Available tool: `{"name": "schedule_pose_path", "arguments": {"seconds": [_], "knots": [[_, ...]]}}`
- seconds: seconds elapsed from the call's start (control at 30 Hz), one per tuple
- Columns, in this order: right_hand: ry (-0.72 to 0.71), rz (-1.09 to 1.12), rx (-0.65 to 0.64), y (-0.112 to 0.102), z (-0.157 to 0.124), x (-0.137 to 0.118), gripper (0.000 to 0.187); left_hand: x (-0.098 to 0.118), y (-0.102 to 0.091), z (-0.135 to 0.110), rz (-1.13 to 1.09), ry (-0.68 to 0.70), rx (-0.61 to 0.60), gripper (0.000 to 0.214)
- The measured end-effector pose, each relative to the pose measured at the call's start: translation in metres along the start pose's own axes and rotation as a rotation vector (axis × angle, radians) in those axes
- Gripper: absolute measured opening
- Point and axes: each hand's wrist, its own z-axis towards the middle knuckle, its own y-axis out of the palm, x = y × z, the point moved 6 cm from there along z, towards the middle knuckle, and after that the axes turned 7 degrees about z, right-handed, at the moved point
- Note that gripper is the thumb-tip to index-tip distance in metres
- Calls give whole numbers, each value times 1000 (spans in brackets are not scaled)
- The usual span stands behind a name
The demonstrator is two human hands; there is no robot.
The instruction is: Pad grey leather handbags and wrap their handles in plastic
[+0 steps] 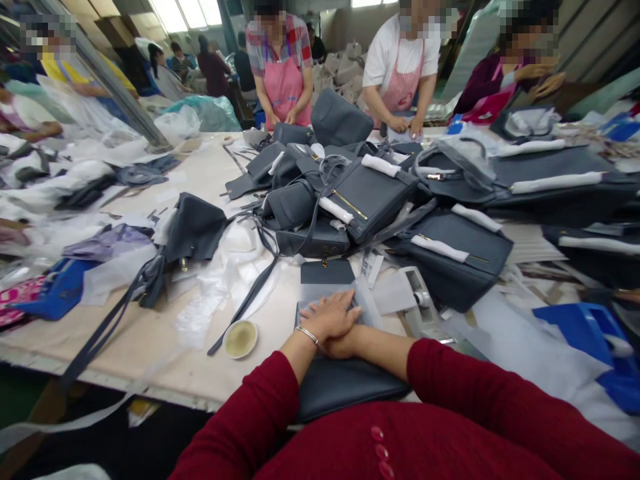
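Observation:
My left hand, with a silver bracelet at the wrist, lies flat with its fingers stretched out. It crosses over my right hand, whose fingers are mostly hidden underneath. Both press down on a dark blue-grey leather bag lying at the table's near edge, right against my body. Under and around my fingers shows a translucent sheet. Beyond it, a dark flap with a small gold clasp points away from me.
Left of my hands stands a small round dish of yellowish stuff. A heap of dark bags with wrapped handles fills the table's middle. A white tape dispenser is at right, a blue one farther right. Co-workers stand across the table.

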Motion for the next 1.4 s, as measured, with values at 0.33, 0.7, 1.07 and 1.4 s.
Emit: {"name": "schedule_pose_path", "arguments": {"seconds": [0.33,0.7,1.07,1.4], "knots": [[-283,-301,-169,-43,-51,-29,29,-35,18,-2,129,-36,88,58],[199,-547,124,-61,-58,70,70,-31,19,-17,295,-159,225,67],[260,-546,178,-59,-66,75,76,-32,21,-22,325,-239,234,66],[110,-673,234,-50,-72,52,70,-41,28,-25,306,-362,273,79]]}}
